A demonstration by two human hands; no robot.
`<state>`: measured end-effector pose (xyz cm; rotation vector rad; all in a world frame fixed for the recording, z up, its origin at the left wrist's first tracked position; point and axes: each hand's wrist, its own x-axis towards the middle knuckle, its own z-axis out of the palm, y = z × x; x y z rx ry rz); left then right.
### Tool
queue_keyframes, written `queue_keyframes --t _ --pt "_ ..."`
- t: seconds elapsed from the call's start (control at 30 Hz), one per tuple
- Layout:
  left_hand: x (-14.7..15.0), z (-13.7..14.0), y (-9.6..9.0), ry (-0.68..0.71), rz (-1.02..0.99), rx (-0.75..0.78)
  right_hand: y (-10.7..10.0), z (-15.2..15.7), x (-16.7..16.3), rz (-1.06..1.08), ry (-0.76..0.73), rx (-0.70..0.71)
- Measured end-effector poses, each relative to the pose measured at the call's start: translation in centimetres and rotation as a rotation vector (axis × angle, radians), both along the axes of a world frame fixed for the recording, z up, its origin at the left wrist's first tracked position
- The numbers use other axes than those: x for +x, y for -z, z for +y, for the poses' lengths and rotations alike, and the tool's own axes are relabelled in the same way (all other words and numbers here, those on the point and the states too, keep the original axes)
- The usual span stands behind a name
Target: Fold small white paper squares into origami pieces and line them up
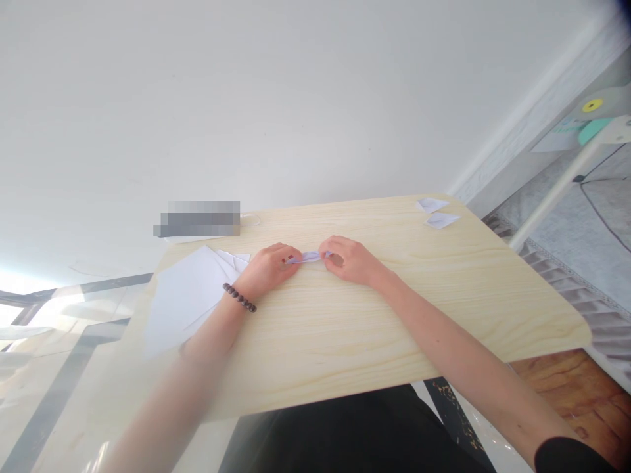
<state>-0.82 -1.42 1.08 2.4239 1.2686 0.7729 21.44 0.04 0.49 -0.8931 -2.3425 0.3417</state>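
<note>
Between my two hands is a small strip of folded paper (311, 256), white with a bluish tint, just above or on the wooden table. My left hand (270, 266), with a dark bead bracelet on its wrist, pinches the left end. At the right end, my right hand (348, 259) pinches it between thumb and fingers. The fingers hide both ends of the paper. Left of my left hand lies a stack of white paper sheets (185, 289), fanned out and partly covered by my forearm.
Two folded paper pieces (442, 220) lie at the table's far right corner. A pixelated dark object (202, 220) stands at the back left edge, with a thin pale loop beside it. The light wood table (345, 348) meets a white wall behind. A pale pole (557, 187) rises on the right.
</note>
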Motion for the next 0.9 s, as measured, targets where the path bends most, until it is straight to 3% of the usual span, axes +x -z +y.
queue_keyframes --t 0.2,0.5,0.9 --pt "-0.13 -0.34 -0.63 0.0 0.018 0.03 -0.22 -0.02 0.0 -0.051 0.065 0.043" --pt "-0.46 -0.14 -0.13 -0.084 0.065 0.015 0.03 0.04 -0.46 -0.072 0.208 0.058" --pt "-0.62 -0.21 -0.48 -0.043 0.116 0.012 -0.6 -0.14 0.12 -0.064 0.126 -0.022"
